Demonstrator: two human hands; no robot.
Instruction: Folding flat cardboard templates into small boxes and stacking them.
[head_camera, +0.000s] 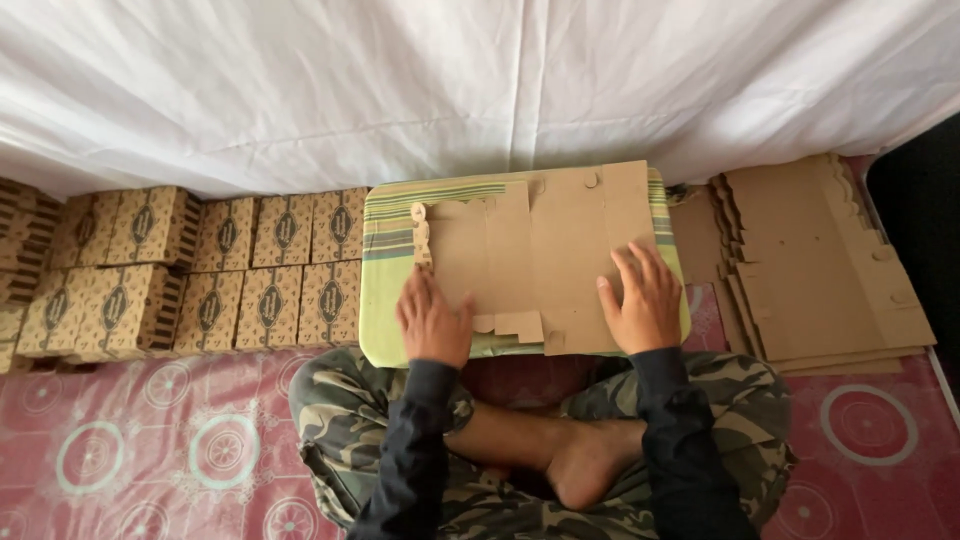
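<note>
Nearest me are crossed legs in camouflage trousers and a bare foot on the red patterned mat. Just beyond them my left hand and right hand lie flat on a flat cardboard sheet; the fingers of both are spread and released, pressing down, grasping nothing.

The sheet rests on a green striped cushion just above my lap, its long axis running left to right across me, with the tabbed, notched edge toward the left and the near side. As I judge it, doing this well means keeping both palms weighted so the sheet cannot slide on the soft cushion, and bending only along the scored lines.

To the left sits a row of finished printed boxes; to the right, a stack of flat sheets. Farthest off hangs a white cloth.
</note>
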